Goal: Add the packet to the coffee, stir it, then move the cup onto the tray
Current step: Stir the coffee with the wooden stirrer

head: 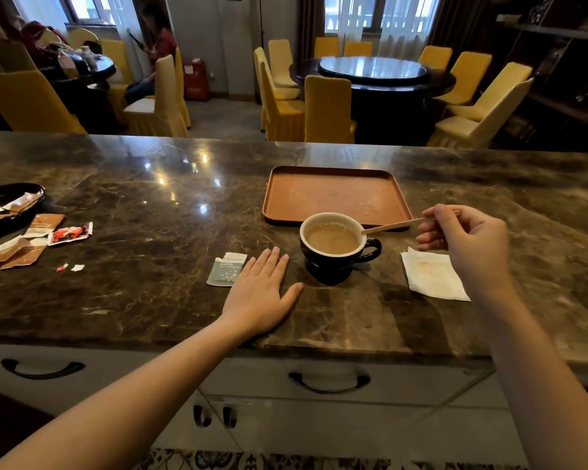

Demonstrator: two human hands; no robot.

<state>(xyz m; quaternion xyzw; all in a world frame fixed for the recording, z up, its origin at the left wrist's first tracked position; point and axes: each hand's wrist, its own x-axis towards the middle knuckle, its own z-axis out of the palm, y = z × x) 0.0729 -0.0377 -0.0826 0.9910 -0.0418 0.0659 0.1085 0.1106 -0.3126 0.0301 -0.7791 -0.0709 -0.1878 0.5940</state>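
Note:
A black cup [333, 266] with a white inside holds milky coffee and stands on the marble counter, just in front of the brown tray [335, 193]. My right hand [469, 239] pinches a thin wooden stir stick [389, 226] whose far end rests on the cup's rim. My left hand [260, 293] lies flat on the counter, fingers apart, left of the cup. A torn grey-green packet [225, 269] lies beside its fingertips. The tray has nothing on it.
A stained white napkin [433, 274] lies right of the cup. At the far left sit a black dish [12, 201] and several torn sachets [34, 239]. Beyond the counter are yellow-covered chairs, round dining tables and a seated person.

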